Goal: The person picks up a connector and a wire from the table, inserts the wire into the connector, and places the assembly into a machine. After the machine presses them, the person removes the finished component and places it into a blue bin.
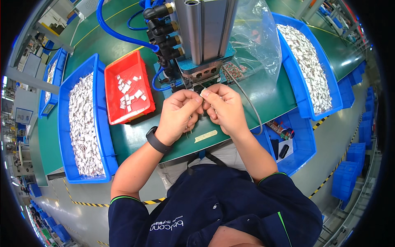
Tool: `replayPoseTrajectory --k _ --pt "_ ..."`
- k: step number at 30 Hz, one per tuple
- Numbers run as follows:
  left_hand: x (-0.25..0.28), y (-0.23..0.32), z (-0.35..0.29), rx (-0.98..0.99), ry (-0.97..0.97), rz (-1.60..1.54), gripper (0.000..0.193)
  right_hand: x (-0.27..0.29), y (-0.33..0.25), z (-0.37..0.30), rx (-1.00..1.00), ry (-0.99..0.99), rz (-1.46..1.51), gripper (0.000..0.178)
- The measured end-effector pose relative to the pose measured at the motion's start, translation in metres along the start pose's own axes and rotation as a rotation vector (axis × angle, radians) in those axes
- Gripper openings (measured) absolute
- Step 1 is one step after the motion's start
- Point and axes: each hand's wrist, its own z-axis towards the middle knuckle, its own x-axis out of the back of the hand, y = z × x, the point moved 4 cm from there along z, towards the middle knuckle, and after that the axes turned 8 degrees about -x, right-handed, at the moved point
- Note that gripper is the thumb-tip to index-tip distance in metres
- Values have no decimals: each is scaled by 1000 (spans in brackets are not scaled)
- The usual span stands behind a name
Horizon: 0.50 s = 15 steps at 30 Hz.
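Both hands meet in front of a pneumatic press (pixel 201 68) with a metal tool head. Between the fingertips shows a small white block-shaped part (pixel 202 93), mostly covered by my thumbs and fingers. My right hand (pixel 225 108) pinches it from the right. My left hand (pixel 177 114), with a black band on the wrist, is closed against it from the left. Thin wire leads (pixel 189 133) poke out below my left hand. To the left, a red tray (pixel 149 96) holds several loose white parts of similar look.
Blue bins heaped with white leaded parts stand left (pixel 108 140) and right (pixel 302 96). Blue air hoses (pixel 119 36) and a grey cable (pixel 252 105) run by the press. A clear plastic bag (pixel 263 45) lies behind it. Yellowish tape (pixel 205 136) marks the green table's front.
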Motion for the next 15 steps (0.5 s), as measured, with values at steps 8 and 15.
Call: replayPoseTrajectory --k 8,15 --pt "-2 3 0 42 23 -35 17 7 -3 1 -127 -128 282 9" --pt "-2 4 0 -27 -31 41 24 1 0 4 -214 -129 204 11"
